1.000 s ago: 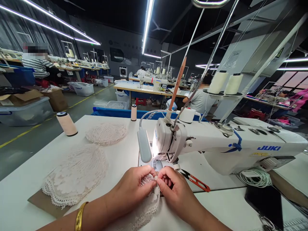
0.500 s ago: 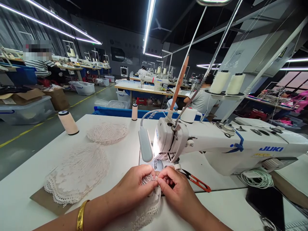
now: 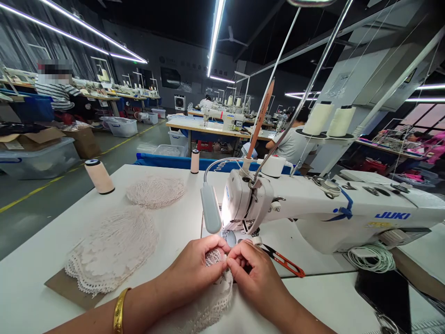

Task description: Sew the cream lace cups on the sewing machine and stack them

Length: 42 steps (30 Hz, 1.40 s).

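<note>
Both of my hands pinch a piece of cream lace fabric (image 3: 215,306) just in front of the sewing machine (image 3: 243,199). My left hand (image 3: 200,262) grips its gathered upper edge between thumb and fingers. Close against it, my right hand (image 3: 252,266) pinches the same edge, the fingertips of both nearly touching. From the hands the lace hangs down over the table's front. Under the lit lamp (image 3: 210,208), the needle area lies right behind my fingertips. Orange-handled thread snips (image 3: 285,260) rest just right of my right hand.
Lace pieces (image 3: 114,246) lie at left on brown card (image 3: 66,290), with another lace stack (image 3: 156,191) behind. Two peach thread cones (image 3: 99,177) stand near the table's far edge. At right are a coiled white cord (image 3: 371,257) and a black phone-like slab (image 3: 384,297). Co-workers sit farther off.
Almost nothing differs. My left wrist and hand have shifted very slightly, and both hands keep pinching the lace in the same place.
</note>
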Available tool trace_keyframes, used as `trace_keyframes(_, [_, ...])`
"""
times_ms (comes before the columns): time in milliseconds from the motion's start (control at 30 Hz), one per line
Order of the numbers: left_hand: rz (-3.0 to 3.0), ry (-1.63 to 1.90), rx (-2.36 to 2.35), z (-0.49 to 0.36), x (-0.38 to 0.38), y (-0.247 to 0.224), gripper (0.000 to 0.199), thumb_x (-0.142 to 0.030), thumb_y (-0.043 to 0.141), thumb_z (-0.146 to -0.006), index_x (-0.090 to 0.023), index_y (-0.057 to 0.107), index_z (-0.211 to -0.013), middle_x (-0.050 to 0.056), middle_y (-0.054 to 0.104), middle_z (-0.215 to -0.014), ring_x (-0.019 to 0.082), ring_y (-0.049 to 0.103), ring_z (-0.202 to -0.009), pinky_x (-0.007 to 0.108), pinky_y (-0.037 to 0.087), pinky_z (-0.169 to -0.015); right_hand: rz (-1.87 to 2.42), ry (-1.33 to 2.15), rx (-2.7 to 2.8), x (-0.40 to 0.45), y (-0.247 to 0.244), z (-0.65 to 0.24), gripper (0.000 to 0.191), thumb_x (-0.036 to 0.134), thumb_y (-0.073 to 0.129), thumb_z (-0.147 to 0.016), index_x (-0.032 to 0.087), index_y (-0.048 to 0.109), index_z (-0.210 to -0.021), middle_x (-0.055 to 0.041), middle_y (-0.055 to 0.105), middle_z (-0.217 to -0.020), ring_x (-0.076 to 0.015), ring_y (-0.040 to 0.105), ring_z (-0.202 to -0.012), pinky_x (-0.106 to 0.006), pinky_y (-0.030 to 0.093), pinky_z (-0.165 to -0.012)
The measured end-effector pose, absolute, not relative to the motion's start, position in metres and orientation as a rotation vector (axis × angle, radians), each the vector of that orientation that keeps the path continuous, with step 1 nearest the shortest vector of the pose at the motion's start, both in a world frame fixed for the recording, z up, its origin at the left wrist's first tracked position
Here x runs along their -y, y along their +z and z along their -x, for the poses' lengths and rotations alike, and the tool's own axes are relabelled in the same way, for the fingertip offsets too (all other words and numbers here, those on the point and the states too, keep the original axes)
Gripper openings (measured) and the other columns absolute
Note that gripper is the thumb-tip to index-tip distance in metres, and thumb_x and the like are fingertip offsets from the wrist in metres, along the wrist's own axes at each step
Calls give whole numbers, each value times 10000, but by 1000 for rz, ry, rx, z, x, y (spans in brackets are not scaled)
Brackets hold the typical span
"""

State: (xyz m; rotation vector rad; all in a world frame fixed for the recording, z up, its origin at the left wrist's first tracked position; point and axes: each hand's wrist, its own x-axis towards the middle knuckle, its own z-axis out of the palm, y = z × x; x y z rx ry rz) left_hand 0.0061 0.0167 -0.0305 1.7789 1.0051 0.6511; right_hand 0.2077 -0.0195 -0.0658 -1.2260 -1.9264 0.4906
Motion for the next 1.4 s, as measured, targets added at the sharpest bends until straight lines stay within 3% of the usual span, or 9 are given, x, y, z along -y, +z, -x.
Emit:
trace_keyframes(300, [-1848,622,-1049,-5,-19,-31,169,-354,617,-852,-224,724,-844,7,768,-918,237,685,-918,323,482,-810,1202,451,1932,19,-68,-209,189,257,553,-1033,253,613,-854,31,651,-754,-169,606,-699,-289,441,-667])
trace_keyframes(667, [-2040,486,-1131,-5,-23,-29,242,-423,523,-926,-223,606,-819,59,668,-978,275,566,-1006,388,434,-885,1307,831,1831,15,-61,-204,248,360,500,-1044,246,562,-833,33,561,-694,-173,532,-647,-284,408,-606])
trace_keyframes(900, [-2017,476,-1104,-4,-23,-25,269,-432,504,-936,-217,587,-798,43,641,-926,271,578,-974,402,423,-896,1324,807,1861,18,-64,-210,155,413,628,-1013,261,643,-992,-11,634,-913,-220,587,-866,-325,476,-771])
trace_keyframes(1067, [-2046,445,-1088,-2,-23,-22,271,-438,491,-945,-218,564,-805,33,643,-936,256,564,-941,397,412,-908,1269,829,1886,17,-62,-211,169,354,562,-1060,255,640,-948,0,634,-867,-205,591,-827,-317,466,-753])
trace_keyframes(1167, [-2041,452,-1072,-2,-22,-22,258,-446,526,-944,-221,602,-842,35,675,-958,262,578,-962,397,420,-929,1256,782,1915,17,-61,-210,201,329,539,-1059,246,611,-891,8,620,-817,-193,580,-785,-309,453,-729])
trace_keyframes(1300, [-1970,545,-994,-2,-21,-24,241,-397,600,-910,-241,723,-1046,35,752,-1089,272,629,-1043,377,445,-941,1259,756,1897,16,-63,-210,237,327,518,-1063,241,619,-867,15,611,-769,-181,574,-731,-302,444,-697])
trace_keyframes(1400, [-1892,604,-991,-3,-21,-27,235,-386,613,-909,-239,766,-1010,28,785,-1055,261,671,-1019,355,468,-904,1276,737,1887,16,-64,-209,242,329,519,-1062,242,626,-863,17,616,-760,-180,578,-721,-300,435,-680])
